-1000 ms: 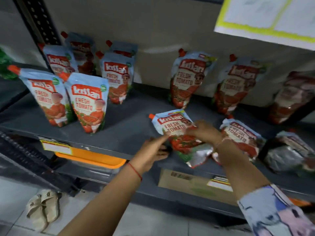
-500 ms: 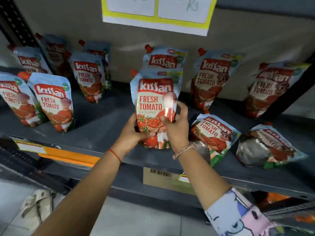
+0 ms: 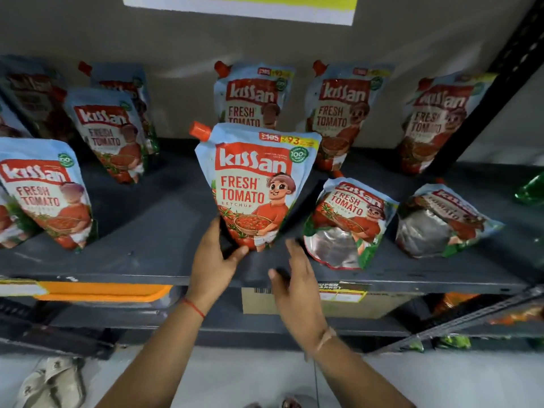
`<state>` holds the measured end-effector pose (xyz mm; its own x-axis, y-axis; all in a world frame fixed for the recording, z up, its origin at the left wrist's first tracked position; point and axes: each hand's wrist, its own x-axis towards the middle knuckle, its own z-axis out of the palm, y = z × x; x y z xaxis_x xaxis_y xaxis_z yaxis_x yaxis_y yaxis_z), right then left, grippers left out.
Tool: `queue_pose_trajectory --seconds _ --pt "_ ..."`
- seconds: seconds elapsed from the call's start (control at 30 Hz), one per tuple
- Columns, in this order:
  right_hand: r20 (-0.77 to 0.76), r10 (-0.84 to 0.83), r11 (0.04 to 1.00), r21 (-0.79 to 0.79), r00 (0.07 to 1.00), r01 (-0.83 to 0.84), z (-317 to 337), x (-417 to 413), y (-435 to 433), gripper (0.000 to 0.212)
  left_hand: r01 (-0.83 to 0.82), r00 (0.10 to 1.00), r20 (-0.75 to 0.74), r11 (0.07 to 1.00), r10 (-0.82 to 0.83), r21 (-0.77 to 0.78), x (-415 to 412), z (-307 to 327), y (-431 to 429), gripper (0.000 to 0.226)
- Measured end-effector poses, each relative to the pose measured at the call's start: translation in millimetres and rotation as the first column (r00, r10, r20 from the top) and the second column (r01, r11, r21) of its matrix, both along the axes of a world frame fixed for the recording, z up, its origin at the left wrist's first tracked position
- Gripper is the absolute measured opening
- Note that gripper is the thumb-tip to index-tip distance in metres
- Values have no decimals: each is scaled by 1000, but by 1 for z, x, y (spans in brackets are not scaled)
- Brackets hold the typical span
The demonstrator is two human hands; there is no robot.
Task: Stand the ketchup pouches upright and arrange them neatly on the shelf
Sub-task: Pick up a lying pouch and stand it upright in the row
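A blue-and-red ketchup pouch (image 3: 253,184) with an orange cap stands upright at the middle front of the dark grey shelf (image 3: 147,254). My left hand (image 3: 212,260) pinches its lower left corner between thumb and fingers. Just right of the pouch's base, my right hand (image 3: 294,278) hovers off it, fingers spread and empty. Two pouches (image 3: 350,219) (image 3: 441,222) lie tilted back on the shelf to the right, silver bottoms facing me. Three more stand upright along the back wall (image 3: 253,95) (image 3: 344,113) (image 3: 438,122), and others stand at the left (image 3: 109,136) (image 3: 44,192).
A black shelf post (image 3: 500,83) slants down at the right, with a green packet (image 3: 530,189) beyond it. Under the shelf sit a cardboard box (image 3: 256,301) and an orange tray (image 3: 103,291). A pair of sandals (image 3: 50,381) lies on the floor at lower left.
The pouch went from lying flat, to held up in both hands, to standing on the shelf. My right hand has let go and drawn back; my left stays at its base.
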<state>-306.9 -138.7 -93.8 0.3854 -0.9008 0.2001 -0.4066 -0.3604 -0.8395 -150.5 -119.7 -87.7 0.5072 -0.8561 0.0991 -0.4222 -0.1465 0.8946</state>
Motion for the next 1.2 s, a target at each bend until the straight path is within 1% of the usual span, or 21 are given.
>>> queue_pose_trajectory --seconds 0.07,0.1,0.13,0.17,0.2,0.23,0.3,0.33,0.4,0.43,0.47,0.53,0.57,0.6,0.67,0.73,0.8,0.9,1.0,1.13,1.2 --pt "20 -72 989 -127 997 74 -3 -29 22 42 -143 976 164 990 144 -19 -22 -4 17 57" --pt "65 -145 970 -187 987 155 -2 -45 26 40 -205 949 231 977 214 -63 -35 -6 24 48" --pt "123 -233 945 -203 965 254 0 -58 23 41 -210 934 272 972 230 -102 -49 -5 29 39" --pt "184 -336 917 -159 924 365 5 -68 11 43 -157 942 281 981 184 -116 -63 -2 28 33" --pt "239 -433 889 -43 869 455 12 -75 -4 43 -66 969 233 992 89 -103 -75 3 23 32" --pt "283 -509 860 130 813 493 19 -77 -23 42 18 992 128 997 -9 -76 -85 12 12 33" --pt "303 -591 769 494 748 406 33 -84 -62 37 82 986 -144 996 -84 -21 -105 33 -20 36" --pt "290 -590 724 604 753 334 37 -87 -79 34 74 958 -278 997 -65 23 -113 41 -37 36" --pt "330 -528 667 731 782 143 43 -91 -98 27 45 879 -475 989 28 141 -121 50 -65 51" --pt "383 -478 635 773 790 10 46 -97 -105 27 50 832 -552 982 59 180 -121 53 -74 53" --pt "433 -429 588 800 793 -118 47 -103 -111 31 88 785 -616 974 62 210 -117 56 -79 48" --pt "496 -312 515 805 810 -294 51 -114 -121 40 261 706 -708 930 0 260 -110 56 -80 32" --pt "505 -247 523 788 827 -325 52 -117 -124 43 359 682 -729 893 -54 271 -105 53 -77 24" --pt "503 -189 569 756 843 -323 52 -120 -127 47 423 677 -728 867 -109 264 -102 50 -75 18" --pt "494 -87 709 641 865 -294 48 -121 -129 55 454 693 -694 867 -198 207 -96 41 -74 9" --pt "493 27 823 484 870 -299 46 -119 -126 60 419 709 -663 900 -240 123 -92 36 -73 29" --pt "498 125 892 323 858 -318 42 -115 -125 64 370 770 -579 927 -268 63 -91 32 -72 53" --pt "400 180 949 172 899 -266 31 -109 -123 66 315 842 -459 949 -284 -9 -93 19 -72 72" --pt "319 163 974 101 934 -204 14 -103 -114 62 243 901 -368 970 -230 -12 -94 0 -70 81" --pt "255 77 994 59 964 -95 13 -102 -108 54 232 932 -286 973 -223 -4 -100 -1 -69 78" --pt "264 36 996 72 964 -57 13 -109 -99 57 128 980 -154 992 -129 -18 -109 0 -58 72"
